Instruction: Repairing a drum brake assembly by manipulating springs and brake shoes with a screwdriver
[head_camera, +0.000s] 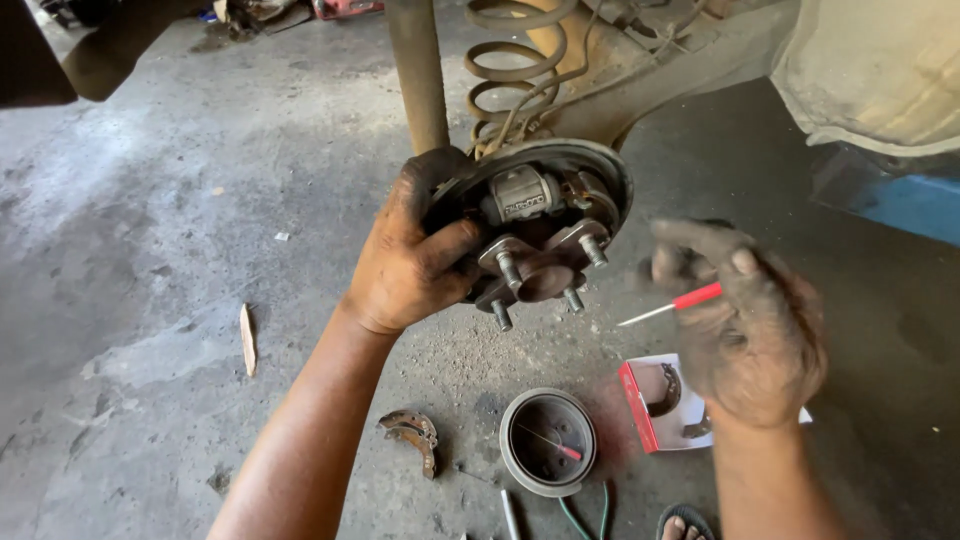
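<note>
My left hand (410, 255), black with grease, grips the left edge of a round brake backing plate (600, 170) on a raised car's rear axle. The wheel hub (540, 270) with its threaded studs sticks out of the plate, and a grey wheel cylinder (522, 193) sits above it. My right hand (750, 320), to the right of the hub and clear of it, holds a thin screwdriver with a red handle (695, 297), its metal tip pointing left.
On the concrete floor lie a brake drum (548, 442), worn brake shoes (412, 435), a red and white box (665, 405) and a wood sliver (247, 338). A coil spring (510, 70) and a strut (418, 70) rise behind the plate. A sandalled foot (685, 525) shows at the bottom.
</note>
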